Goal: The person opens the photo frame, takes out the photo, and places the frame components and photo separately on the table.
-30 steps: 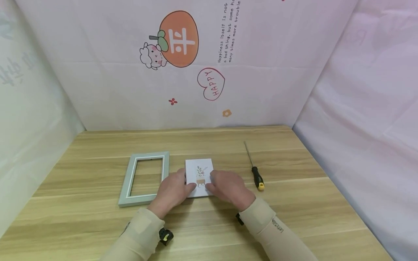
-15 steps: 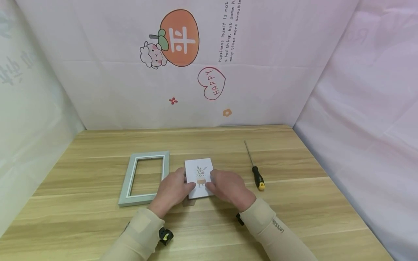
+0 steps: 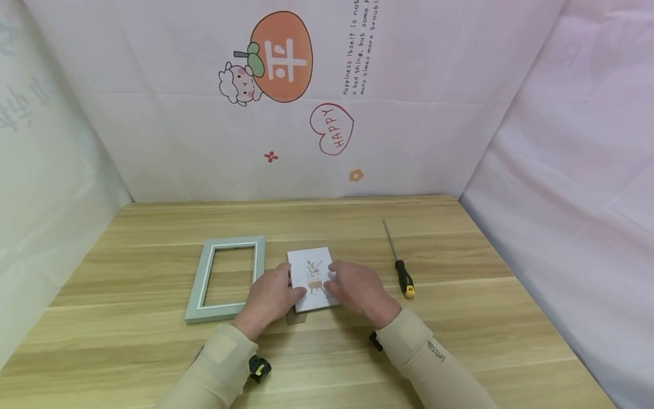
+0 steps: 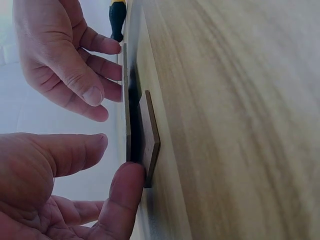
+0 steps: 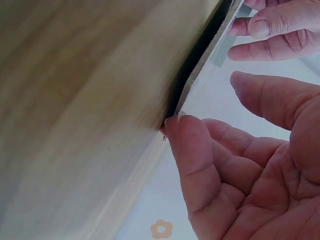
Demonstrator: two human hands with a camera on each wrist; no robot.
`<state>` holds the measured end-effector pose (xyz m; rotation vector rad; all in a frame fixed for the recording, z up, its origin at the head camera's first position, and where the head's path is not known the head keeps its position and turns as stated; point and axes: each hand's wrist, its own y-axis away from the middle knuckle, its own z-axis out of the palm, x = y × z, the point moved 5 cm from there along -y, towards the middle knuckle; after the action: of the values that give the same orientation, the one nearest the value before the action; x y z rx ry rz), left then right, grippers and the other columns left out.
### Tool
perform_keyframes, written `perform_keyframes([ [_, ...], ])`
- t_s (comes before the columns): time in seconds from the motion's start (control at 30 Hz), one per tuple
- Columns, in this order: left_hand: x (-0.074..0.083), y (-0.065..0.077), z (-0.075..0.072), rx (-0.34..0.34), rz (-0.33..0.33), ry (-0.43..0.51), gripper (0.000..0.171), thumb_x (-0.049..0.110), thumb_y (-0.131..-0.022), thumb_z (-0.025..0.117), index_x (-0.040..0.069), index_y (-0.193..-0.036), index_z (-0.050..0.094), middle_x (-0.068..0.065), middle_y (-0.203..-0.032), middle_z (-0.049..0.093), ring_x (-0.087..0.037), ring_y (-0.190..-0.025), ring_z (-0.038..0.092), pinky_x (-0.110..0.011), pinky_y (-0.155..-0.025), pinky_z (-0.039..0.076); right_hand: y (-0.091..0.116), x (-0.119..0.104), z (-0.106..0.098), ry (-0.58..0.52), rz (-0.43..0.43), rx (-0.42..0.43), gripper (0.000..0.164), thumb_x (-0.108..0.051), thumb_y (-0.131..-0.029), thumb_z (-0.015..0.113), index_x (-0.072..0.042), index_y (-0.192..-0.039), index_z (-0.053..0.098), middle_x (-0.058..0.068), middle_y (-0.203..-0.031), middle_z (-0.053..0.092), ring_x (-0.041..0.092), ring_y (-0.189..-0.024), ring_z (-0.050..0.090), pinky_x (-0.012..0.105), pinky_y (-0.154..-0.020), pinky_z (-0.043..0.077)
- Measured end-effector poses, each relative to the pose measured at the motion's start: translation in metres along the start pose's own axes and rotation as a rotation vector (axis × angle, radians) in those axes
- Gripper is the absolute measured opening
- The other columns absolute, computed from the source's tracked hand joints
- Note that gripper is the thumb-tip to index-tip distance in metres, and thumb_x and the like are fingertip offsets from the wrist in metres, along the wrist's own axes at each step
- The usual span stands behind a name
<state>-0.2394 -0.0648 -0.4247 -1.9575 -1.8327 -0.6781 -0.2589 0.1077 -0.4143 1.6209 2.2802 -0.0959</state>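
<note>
A thin rectangular backboard (image 3: 308,258) with a white picture of a plant and a chair on its top lies between both hands, turned slightly. From under its near left corner a brown flap (image 3: 296,318), perhaps the easel stand, sticks out. My left hand (image 3: 269,294) is at the left side, a fingertip touching the board's edge and the thumb over the picture, apart from it in the left wrist view. My right hand (image 3: 360,287) touches the right edge with its fingers; its thumb (image 5: 265,97) stands off the surface. A dark gap shows below the board.
A pale green picture frame (image 3: 217,313), hollow in the middle, lies left of my left hand. To the right lies a screwdriver (image 3: 403,278) with a black and yellow handle. White printed cloth (image 3: 409,113) hangs behind and at both sides of the wooden table (image 3: 317,363).
The board has shifted a little left and turned slightly counterclockwise. The brown flap has come into view below its near left corner. My right fingers have shifted slightly on the right edge.
</note>
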Motion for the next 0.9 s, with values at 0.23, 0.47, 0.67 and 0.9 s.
perform_keyframes([
  [0.23,0.0,-0.001,0.001,0.008,0.002,0.052,0.044,0.028,-0.082,0.072,0.003,-0.116,0.059,-0.007,-0.097,0.067,-0.017,-0.077,0.056,-0.038,-0.071,0.048,-0.002,-0.002,-0.002,-0.01,0.001,-0.017,0.048,-0.034,-0.095,0.057,-0.007,-0.134,0.057,0.012,-0.132,0.062,0.028,-0.12,0.056,0.045,-0.098,0.047],
  [0.47,-0.001,-0.003,0.004,0.007,0.023,0.107,0.043,0.026,-0.081,0.073,0.004,-0.114,0.058,-0.003,-0.086,0.065,-0.016,-0.071,0.054,-0.035,-0.065,0.046,-0.001,-0.004,-0.001,0.016,0.01,-0.049,0.05,-0.036,-0.095,0.057,-0.007,-0.136,0.056,0.012,-0.133,0.061,0.028,-0.121,0.055,0.045,-0.099,0.046],
  [0.67,-0.002,-0.004,0.006,-0.009,0.023,0.14,0.044,0.026,-0.08,0.073,0.003,-0.115,0.058,-0.003,-0.083,0.063,-0.015,-0.069,0.055,-0.034,-0.063,0.046,0.0,-0.007,0.002,0.079,-0.035,-0.055,0.049,-0.036,-0.096,0.055,-0.005,-0.134,0.056,0.011,-0.124,0.066,0.02,-0.097,0.062,0.039,-0.088,0.052],
  [0.9,-0.003,-0.005,0.006,-0.019,0.021,0.153,0.041,0.025,-0.082,0.071,0.003,-0.115,0.059,-0.002,-0.078,0.062,-0.014,-0.061,0.056,-0.033,-0.059,0.047,0.005,-0.015,0.004,0.117,-0.08,-0.07,0.023,-0.034,-0.095,0.057,-0.011,-0.094,0.058,0.001,-0.069,0.053,0.015,-0.058,0.047,0.032,-0.051,0.044],
])
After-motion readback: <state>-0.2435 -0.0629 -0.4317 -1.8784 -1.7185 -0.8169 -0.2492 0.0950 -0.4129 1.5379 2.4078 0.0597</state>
